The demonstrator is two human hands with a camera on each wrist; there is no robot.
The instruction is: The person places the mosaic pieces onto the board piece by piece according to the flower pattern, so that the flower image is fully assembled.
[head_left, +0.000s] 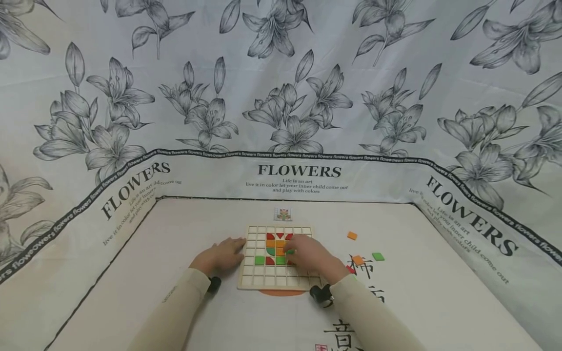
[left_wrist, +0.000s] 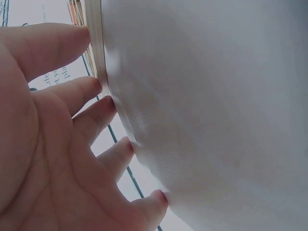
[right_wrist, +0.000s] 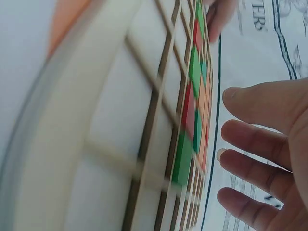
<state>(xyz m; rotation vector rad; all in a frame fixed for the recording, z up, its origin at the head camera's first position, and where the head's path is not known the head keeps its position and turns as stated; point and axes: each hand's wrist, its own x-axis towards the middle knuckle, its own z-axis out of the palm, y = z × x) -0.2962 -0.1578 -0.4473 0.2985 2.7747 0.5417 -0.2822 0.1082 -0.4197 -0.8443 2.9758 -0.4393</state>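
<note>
A wooden grid board point(head_left: 259, 281) lies on the cloth with coloured tiles set in its middle cells. Red, orange and green pieces form a block there, among them an orange tile point(head_left: 280, 243) and a green tile point(head_left: 260, 260). My left hand point(head_left: 221, 256) is at the board's left side; in the left wrist view its thumb and fingertips touch the wooden edge point(left_wrist: 96, 43) and the cloth. Over the right part of the tiles is my right hand point(head_left: 309, 253), hiding some cells. Its fingers point(right_wrist: 255, 168) are extended and apart in the right wrist view, with nothing between them.
Behind the board lies a small picture card point(head_left: 283, 214). To the right are loose tiles: an orange one point(head_left: 352, 235), another orange one point(head_left: 358, 260), a green one point(head_left: 378, 256) and a partly hidden red one point(head_left: 350, 269). An orange shape point(head_left: 285, 293) shows beneath the board's near edge.
</note>
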